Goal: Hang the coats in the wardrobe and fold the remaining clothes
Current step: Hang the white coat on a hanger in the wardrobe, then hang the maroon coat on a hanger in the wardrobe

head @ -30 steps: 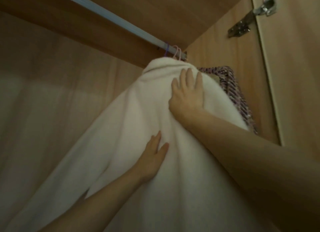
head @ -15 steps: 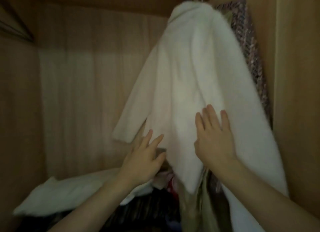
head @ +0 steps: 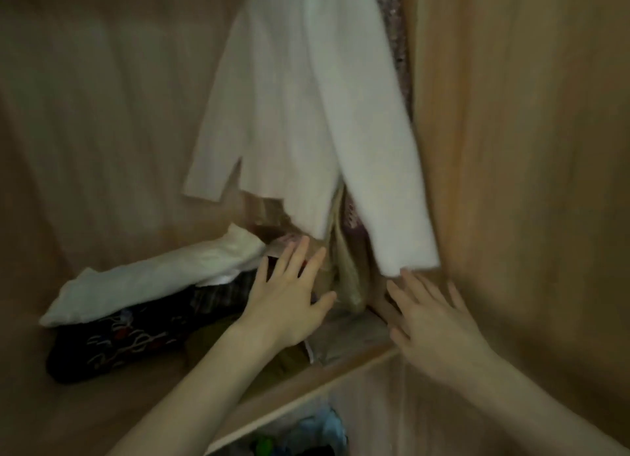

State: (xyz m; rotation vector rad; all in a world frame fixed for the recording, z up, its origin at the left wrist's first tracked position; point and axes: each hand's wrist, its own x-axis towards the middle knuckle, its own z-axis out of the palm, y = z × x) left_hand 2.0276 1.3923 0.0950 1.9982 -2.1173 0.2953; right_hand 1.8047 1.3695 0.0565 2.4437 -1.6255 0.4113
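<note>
Hanging inside the wardrobe point(head: 511, 148), up against its right wall: a white coat point(head: 306, 97), top cut off by the upper edge of the view, one sleeve dropping down the right side to a cuff just above the shelf point(head: 341, 363), the other sleeve ending toward the back wall. Squeezed between the coat and the right wall, a strip of patterned purplish cloth point(head: 397, 43), mostly hidden. Below the coat's hem, a beige garment point(head: 347, 278) trailing down to the shelf. Reaching in from the lower edge, two bare arms. Left hand point(head: 289, 298) spread wide, fingers straight, holding nothing, hovering near the beige garment; contact with it impossible to tell. Right hand point(head: 433, 322) likewise spread and holding nothing, fingertips just under the white cuff, close to the right wall; touching or not, unclear through the blur. On the shelf toward the left wall, a pile of clothes: a white folded piece point(head: 153, 281) lying on top of a dark garment with a light pattern point(head: 129, 343). Under the shelf's front edge, near the bottom of the view, a glimpse of blue and green cloth point(head: 317, 431) in the lower compartment.
</note>
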